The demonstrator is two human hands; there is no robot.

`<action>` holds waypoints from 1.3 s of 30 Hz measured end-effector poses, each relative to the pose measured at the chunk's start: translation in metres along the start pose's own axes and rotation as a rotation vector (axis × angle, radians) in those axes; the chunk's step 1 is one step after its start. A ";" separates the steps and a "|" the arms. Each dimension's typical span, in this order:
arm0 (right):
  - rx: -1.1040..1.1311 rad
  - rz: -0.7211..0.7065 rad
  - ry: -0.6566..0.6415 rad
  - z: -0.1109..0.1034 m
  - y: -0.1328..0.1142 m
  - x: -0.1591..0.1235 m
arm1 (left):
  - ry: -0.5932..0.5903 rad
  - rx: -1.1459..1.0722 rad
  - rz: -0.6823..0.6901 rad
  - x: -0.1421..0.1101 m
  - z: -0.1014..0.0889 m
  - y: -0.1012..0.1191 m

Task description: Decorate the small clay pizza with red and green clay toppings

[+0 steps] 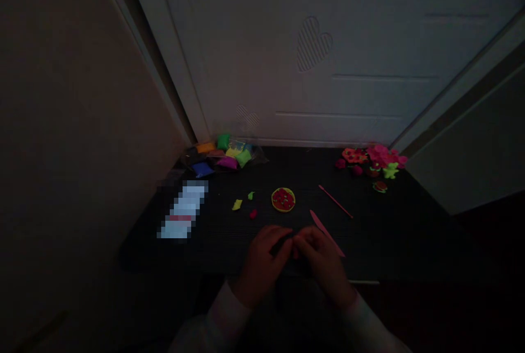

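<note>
My left hand (262,263) and my right hand (326,265) meet at the front edge of the dark table, fingers curled and fingertips pinched together. Whatever sits between them is too small and dim to name. Just beyond my fingers lies a small round clay pizza (283,200) with a yellow rim and red top. Left of it are a small red lump of clay (253,214), a yellow scrap of clay (237,205) and a green scrap of clay (251,195). A pink plastic clay knife (326,231) lies close to my right hand, and a thin pink stick tool (335,201) rests farther out.
Bagged packets of coloured clay (227,162) are at the back left. A blurred-out bright panel (184,210) lies on the left side. Several clay figures and pink flowers (381,156) are grouped at the back right. A white door (266,69) stands behind the table (229,243).
</note>
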State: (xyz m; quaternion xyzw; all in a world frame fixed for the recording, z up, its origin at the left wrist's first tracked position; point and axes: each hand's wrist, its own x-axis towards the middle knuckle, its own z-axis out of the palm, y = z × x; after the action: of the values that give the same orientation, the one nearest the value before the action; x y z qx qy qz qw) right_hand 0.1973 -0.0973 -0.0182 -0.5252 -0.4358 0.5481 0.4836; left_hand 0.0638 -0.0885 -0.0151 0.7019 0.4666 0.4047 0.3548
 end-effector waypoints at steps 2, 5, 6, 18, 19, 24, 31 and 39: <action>-0.013 0.009 0.008 0.000 0.000 0.000 | 0.003 0.003 0.006 -0.001 0.001 -0.001; -0.032 0.000 0.001 -0.001 -0.001 0.001 | -0.015 -0.009 0.021 -0.001 0.002 -0.002; -0.040 -0.007 -0.006 -0.002 -0.001 0.001 | -0.023 -0.016 0.026 0.000 0.002 -0.002; -0.191 -0.084 -0.127 0.000 0.001 -0.004 | 0.045 -0.079 -0.060 0.000 0.001 -0.004; -0.201 -0.088 -0.142 0.000 0.000 -0.004 | 0.056 -0.081 -0.076 0.000 0.001 -0.004; -0.248 -0.110 -0.216 -0.001 -0.005 -0.004 | 0.076 -0.102 -0.157 0.003 -0.001 -0.004; -0.275 -0.148 -0.206 0.001 -0.002 -0.005 | 0.091 -0.152 -0.226 0.006 -0.007 0.001; -0.273 -0.102 -0.124 -0.001 0.000 -0.005 | 0.139 -0.168 -0.322 0.005 -0.005 0.001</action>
State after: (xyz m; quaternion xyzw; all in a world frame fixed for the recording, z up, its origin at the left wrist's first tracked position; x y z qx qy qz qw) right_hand 0.1978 -0.1025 -0.0170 -0.5283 -0.5615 0.4899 0.4069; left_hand 0.0608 -0.0834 -0.0106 0.5565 0.5608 0.4276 0.4393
